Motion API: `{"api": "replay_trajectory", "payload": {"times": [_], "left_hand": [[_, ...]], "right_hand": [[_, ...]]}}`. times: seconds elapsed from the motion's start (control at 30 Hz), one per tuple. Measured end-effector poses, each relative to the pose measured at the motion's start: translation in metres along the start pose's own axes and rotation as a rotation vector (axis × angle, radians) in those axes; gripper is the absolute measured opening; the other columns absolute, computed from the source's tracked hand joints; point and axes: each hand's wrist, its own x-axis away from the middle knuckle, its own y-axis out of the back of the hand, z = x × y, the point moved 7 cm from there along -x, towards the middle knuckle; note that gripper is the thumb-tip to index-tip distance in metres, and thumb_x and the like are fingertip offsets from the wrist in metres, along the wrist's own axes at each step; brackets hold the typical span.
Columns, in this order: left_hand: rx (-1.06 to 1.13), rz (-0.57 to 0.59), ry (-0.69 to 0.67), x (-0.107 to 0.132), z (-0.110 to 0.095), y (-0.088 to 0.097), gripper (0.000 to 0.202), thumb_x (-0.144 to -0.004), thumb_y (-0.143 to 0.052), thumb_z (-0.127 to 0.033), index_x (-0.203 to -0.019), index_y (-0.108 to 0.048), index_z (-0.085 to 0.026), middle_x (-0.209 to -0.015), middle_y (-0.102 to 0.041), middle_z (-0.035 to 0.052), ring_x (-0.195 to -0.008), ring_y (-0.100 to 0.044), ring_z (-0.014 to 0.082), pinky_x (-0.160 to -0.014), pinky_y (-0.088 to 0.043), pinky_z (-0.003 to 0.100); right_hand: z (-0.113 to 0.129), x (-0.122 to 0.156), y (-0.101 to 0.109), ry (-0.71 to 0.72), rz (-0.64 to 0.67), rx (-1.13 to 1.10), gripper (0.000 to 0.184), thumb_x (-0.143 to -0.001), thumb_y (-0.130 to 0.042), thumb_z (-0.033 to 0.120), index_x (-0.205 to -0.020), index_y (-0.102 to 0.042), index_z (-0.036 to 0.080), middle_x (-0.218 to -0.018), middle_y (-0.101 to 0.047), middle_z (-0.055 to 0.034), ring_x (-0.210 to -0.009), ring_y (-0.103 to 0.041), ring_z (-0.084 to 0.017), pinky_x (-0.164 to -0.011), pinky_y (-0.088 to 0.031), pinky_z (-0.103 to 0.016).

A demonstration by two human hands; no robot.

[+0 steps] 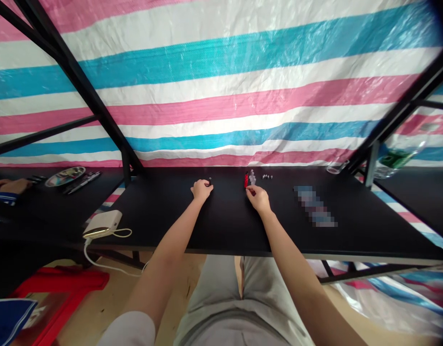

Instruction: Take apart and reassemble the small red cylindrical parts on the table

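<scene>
My left hand (202, 191) rests on the black table left of the middle, its fingers curled closed. A small dark piece with a pale tip (210, 180) sticks up past the thumb; its kind is too small to tell. Further right, my right hand (258, 199) has thumb and fingers pinched together at the near end of some small parts. Those are a bunch of red parts (246, 179) and, beside them, a bunch of clear plastic parts (252, 177). Whether the right fingertips hold one of them is hidden. Several tiny silvery pieces (267, 177) lie right of the clear ones.
A white power bank (105, 222) with a cable sits at the table's left front. A blurred-out flat item (314, 206) lies on the right. Black frame posts (129, 163) stand at both sides. At far left are a co-worker's hand (12, 185), a plate (65, 177) and pens (83, 181).
</scene>
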Motion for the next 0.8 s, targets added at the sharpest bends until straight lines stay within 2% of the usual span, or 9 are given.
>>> {"api": "replay_trajectory", "payload": {"times": [0.23, 0.37, 0.47, 0.57, 0.67, 0.8], "left_hand": [[-0.048, 0.076, 0.018, -0.006, 0.0, -0.001, 0.016, -0.067, -0.063, -0.034, -0.079, -0.068, -0.024, -0.092, -0.067, 0.0031, -0.093, -0.057, 0.0235, -0.082, -0.04, 0.038], [-0.065, 0.1, 0.027, -0.007, -0.001, -0.002, 0.017, -0.066, -0.063, -0.036, -0.077, -0.068, -0.024, -0.093, -0.067, 0.0039, -0.093, -0.057, 0.024, -0.082, -0.04, 0.039], [-0.067, 0.095, 0.023, -0.007, -0.003, 0.001, 0.016, -0.065, -0.064, -0.037, -0.075, -0.068, -0.025, -0.092, -0.068, 0.005, -0.093, -0.058, 0.0251, -0.083, -0.04, 0.04], [-0.086, 0.126, 0.009, -0.009, -0.005, 0.004, 0.018, -0.062, -0.066, -0.039, -0.072, -0.067, -0.024, -0.09, -0.067, 0.007, -0.094, -0.058, 0.027, -0.082, -0.041, 0.041], [-0.151, 0.202, -0.016, -0.01, -0.01, 0.008, 0.019, -0.059, -0.069, -0.039, -0.065, -0.066, -0.021, -0.08, -0.067, 0.0088, -0.088, -0.06, 0.0267, -0.078, -0.043, 0.036], [-0.212, 0.275, -0.142, -0.002, -0.031, 0.01, 0.017, -0.062, -0.067, -0.034, -0.055, -0.062, -0.02, -0.067, -0.064, 0.0083, -0.079, -0.062, 0.0242, -0.072, -0.045, 0.031]], "right_hand": [[0.003, 0.0, 0.004, -0.032, 0.009, 0.07, 0.02, -0.077, -0.046, 0.028, -0.082, -0.064, 0.02, -0.072, -0.064, -0.0024, -0.067, -0.056, -0.015, -0.068, -0.038, -0.027], [-0.004, 0.001, 0.018, -0.142, -0.132, 0.217, 0.021, -0.077, -0.044, 0.025, -0.08, -0.063, 0.018, -0.076, -0.063, -0.0053, -0.076, -0.055, -0.018, -0.073, -0.034, -0.031], [-0.011, 0.003, 0.023, -0.203, -0.201, 0.277, 0.02, -0.076, -0.044, 0.025, -0.079, -0.062, 0.018, -0.087, -0.062, -0.0085, -0.085, -0.052, -0.022, -0.075, -0.032, -0.035], [-0.014, 0.005, 0.018, -0.201, -0.17, 0.276, 0.019, -0.075, -0.046, 0.026, -0.08, -0.063, 0.019, -0.096, -0.061, -0.0094, -0.091, -0.05, -0.024, -0.079, -0.031, -0.039], [-0.015, 0.006, 0.011, -0.186, -0.117, 0.254, 0.019, -0.075, -0.048, 0.027, -0.082, -0.065, 0.02, -0.101, -0.061, -0.0083, -0.096, -0.049, -0.024, -0.085, -0.029, -0.044], [-0.015, 0.007, 0.004, -0.171, -0.06, 0.244, 0.02, -0.075, -0.049, 0.026, -0.086, -0.065, 0.022, -0.106, -0.061, -0.0071, -0.102, -0.047, -0.024, -0.093, -0.023, -0.051]]}}
